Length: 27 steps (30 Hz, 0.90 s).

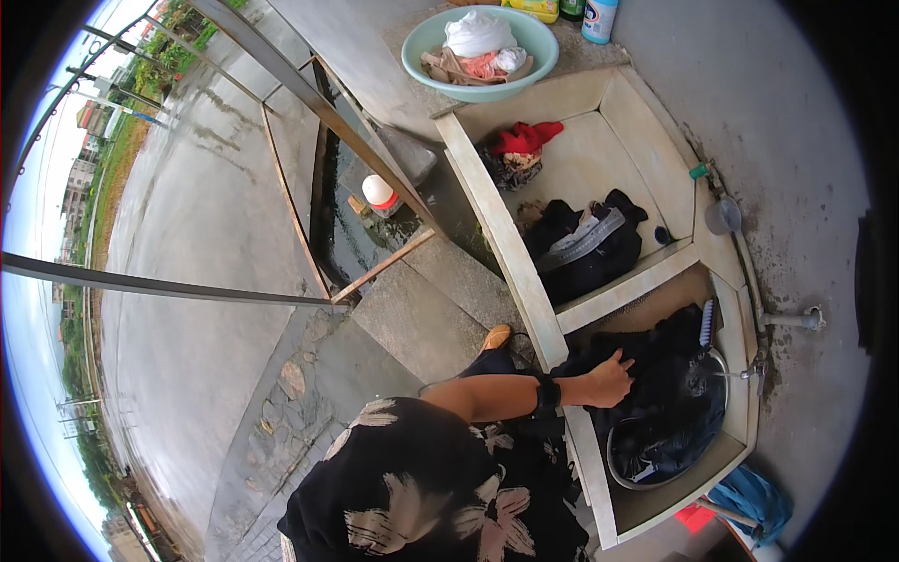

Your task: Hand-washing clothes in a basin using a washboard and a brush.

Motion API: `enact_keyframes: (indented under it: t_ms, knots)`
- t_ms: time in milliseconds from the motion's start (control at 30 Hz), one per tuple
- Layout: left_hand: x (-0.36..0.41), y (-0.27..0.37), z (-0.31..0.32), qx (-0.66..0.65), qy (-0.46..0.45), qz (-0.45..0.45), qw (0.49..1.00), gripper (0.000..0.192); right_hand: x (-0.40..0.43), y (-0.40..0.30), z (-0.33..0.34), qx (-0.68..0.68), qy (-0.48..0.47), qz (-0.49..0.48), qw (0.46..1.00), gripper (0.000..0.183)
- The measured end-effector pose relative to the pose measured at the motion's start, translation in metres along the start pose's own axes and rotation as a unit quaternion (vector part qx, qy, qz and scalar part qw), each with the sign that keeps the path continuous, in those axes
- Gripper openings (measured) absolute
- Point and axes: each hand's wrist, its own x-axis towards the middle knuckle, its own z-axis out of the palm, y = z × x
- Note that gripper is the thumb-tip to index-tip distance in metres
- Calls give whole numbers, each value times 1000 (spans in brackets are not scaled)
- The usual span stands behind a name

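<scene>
My left hand, with a black band at the wrist, is over a wet black garment in the near sink compartment. Its fingers touch the cloth, but whether they grip it cannot be seen. Part of the garment hangs into a round metal basin of dark water. Water runs into the basin from a wall tap. Beyond the hand, a scrubbing brush with pale bristles lies against the garment. My right hand is out of view.
Dark clothes and a red cloth lie in the other sink compartment, past a divider. A pale green basin of laundry stands on the ledge beside bottles. A metal post and water channel are left.
</scene>
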Motion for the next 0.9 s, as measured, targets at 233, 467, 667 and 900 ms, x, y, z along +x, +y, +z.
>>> enact_keyframes:
  t_ms: [233, 467, 667, 900]
  knots:
    - [-2, 1, -9, -27, 25, 2, 999, 34, -1, -7, -5, -7, 0, 13, 1000, 26]
    - [-6, 1, -10, -41, 12, 0, 999, 42, -2, -13, -11, -9, -17, 14, 1000, 26]
    - [-4, 3, -3, -41, 26, -14, 999, 42, -4, -10, -17, -8, -25, 18, 1000, 25]
    - [-5, 2, -9, -39, 5, -11, 999, 39, -4, -5, -21, -8, -28, 15, 999, 25]
